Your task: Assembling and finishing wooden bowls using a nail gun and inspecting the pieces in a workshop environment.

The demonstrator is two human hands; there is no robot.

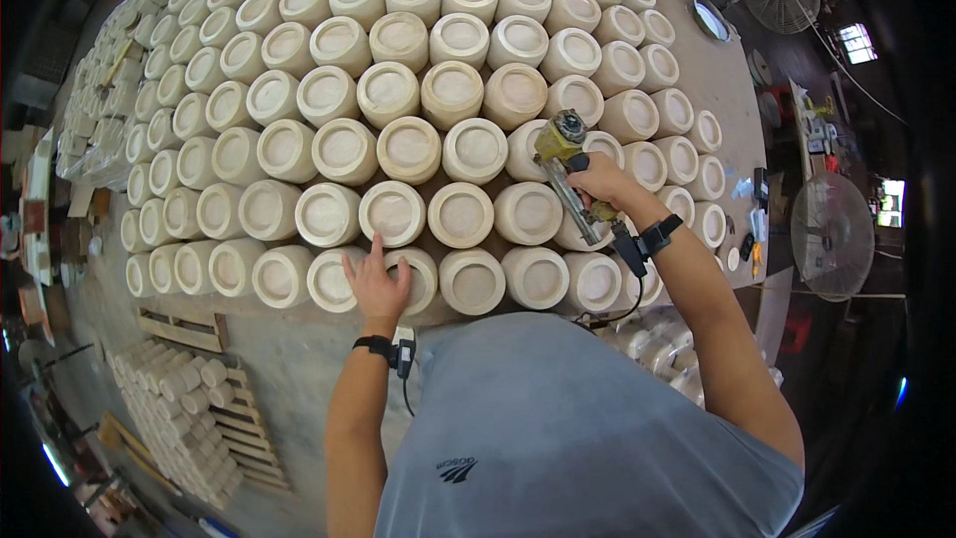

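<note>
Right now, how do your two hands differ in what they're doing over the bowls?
The left hand lies flat and open on an upturned wooden bowl in the nearest row; the right hand is raised and closed around a yellow power tool. The left holds nothing; the right grips the tool's handle. Both wear black wrist straps.

There is a single view, taken from a wide fisheye camera worn on the person's head, looking steeply down and forward over the grey-shirted chest [558,428]. It sits close above the near edge of the long wooden worktable [712,70], which runs away toward the far top of the picture. Straight edges bend toward the dark rim. Both forearms enter from the lower edge, and the concrete floor [299,379] shows at near left.
</note>
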